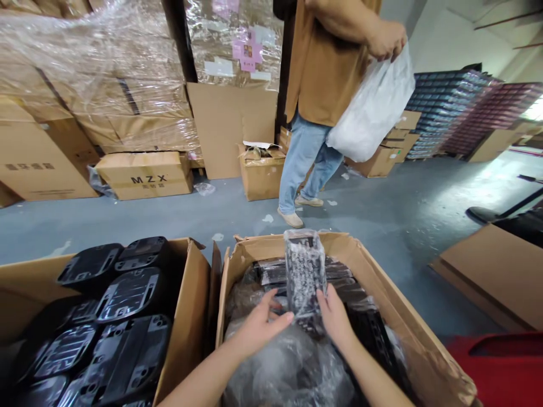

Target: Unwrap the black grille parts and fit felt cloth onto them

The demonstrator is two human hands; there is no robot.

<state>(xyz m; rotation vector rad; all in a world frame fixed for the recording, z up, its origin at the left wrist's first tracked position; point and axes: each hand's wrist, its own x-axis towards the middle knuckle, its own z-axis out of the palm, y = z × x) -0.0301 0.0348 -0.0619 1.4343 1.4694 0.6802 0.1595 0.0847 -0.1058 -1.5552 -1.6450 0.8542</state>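
Both my hands hold a flat black part wrapped in bubble film (304, 271), lifted upright over an open cardboard box (382, 294). My left hand (259, 327) grips its lower left edge, fingers curled. My right hand (334, 314) grips its lower right edge. The box holds more black parts in clear plastic bags (288, 367).
A second open carton (186, 316) at left is full of bare black moulded parts (127, 299). A person in a tan shirt and jeans (316, 107) stands beyond, holding a white plastic bag (373, 107). Wrapped cartons (97, 85) line the back; flat cardboard (496, 277) and a red object (504, 367) lie at right.
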